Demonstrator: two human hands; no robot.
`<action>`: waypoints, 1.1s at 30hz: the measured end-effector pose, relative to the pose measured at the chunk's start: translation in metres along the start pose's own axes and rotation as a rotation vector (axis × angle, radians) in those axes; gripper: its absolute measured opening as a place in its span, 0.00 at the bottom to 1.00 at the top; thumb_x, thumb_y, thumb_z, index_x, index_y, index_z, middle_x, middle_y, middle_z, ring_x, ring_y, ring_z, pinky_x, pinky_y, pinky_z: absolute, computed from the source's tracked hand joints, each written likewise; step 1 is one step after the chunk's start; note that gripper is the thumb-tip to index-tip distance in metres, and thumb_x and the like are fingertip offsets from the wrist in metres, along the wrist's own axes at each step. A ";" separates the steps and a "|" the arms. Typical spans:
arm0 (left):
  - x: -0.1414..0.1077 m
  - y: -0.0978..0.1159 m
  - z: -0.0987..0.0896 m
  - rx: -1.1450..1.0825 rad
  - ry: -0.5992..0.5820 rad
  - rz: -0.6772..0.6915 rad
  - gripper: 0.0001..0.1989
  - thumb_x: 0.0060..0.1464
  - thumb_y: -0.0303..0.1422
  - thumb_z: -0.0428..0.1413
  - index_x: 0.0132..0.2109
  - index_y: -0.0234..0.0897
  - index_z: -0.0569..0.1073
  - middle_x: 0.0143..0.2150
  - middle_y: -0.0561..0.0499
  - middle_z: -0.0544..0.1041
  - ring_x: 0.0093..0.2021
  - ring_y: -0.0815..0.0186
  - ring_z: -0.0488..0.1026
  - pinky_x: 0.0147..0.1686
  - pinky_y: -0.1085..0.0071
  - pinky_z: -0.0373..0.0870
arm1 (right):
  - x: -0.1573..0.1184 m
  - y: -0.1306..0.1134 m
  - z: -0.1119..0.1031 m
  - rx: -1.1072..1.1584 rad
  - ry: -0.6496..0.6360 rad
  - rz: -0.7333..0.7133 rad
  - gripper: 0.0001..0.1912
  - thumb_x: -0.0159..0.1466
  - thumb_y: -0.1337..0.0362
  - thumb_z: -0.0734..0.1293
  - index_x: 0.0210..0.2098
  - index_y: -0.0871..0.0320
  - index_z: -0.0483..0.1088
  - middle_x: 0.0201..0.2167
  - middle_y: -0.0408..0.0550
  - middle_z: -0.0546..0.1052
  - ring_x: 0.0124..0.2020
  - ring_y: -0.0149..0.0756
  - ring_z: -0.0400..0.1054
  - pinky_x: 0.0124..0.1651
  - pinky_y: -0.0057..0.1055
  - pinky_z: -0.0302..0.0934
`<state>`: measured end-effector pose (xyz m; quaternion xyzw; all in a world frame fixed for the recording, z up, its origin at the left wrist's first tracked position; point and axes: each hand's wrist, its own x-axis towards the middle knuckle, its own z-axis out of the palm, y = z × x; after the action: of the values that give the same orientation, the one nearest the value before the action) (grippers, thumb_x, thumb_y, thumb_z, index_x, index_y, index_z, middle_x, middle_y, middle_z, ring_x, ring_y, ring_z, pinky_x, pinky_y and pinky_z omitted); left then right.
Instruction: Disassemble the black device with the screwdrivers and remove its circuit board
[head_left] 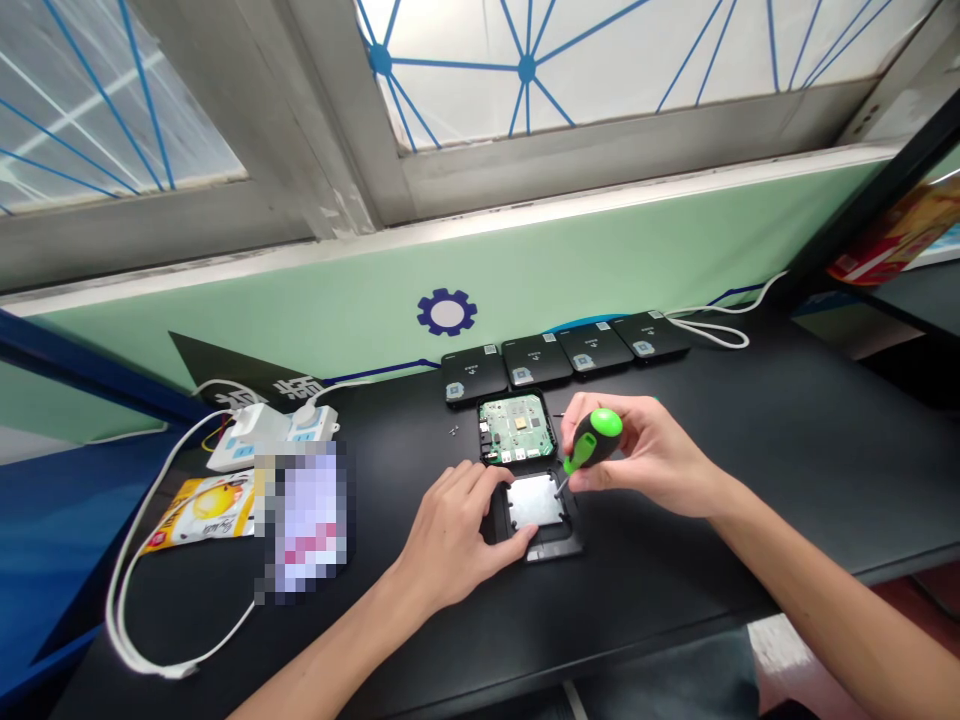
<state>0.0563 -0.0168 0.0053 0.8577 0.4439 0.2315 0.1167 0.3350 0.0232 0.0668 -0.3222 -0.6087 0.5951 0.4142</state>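
Two hands [454,530] [645,455] curl inward, right pinching a screwdriver [594,440].

We're right in on it, folks: a screwdriver handle [596,438] in glossy green and black plastic, with a slim steel shaft [560,486]! We've got a matt silvery metal plate [534,501] in a black plastic housing [551,548], a smooth green circuit board [516,425] alongside, and a matt black tabletop [712,520] underneath!

A black casing [561,535] partly hidden under the left hand [454,535]; a pixelated block [304,520] blurred beyond telling.
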 end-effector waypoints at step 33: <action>-0.002 -0.001 0.000 0.004 -0.018 -0.012 0.19 0.61 0.40 0.73 0.54 0.41 0.78 0.37 0.53 0.77 0.36 0.56 0.75 0.37 0.61 0.68 | -0.003 0.009 0.005 0.064 0.072 -0.097 0.25 0.57 0.69 0.89 0.48 0.54 0.79 0.35 0.44 0.85 0.32 0.35 0.80 0.24 0.22 0.71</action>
<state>0.0546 -0.0174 0.0043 0.8574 0.4485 0.2222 0.1203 0.3310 0.0192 0.0576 -0.3001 -0.5888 0.5816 0.4743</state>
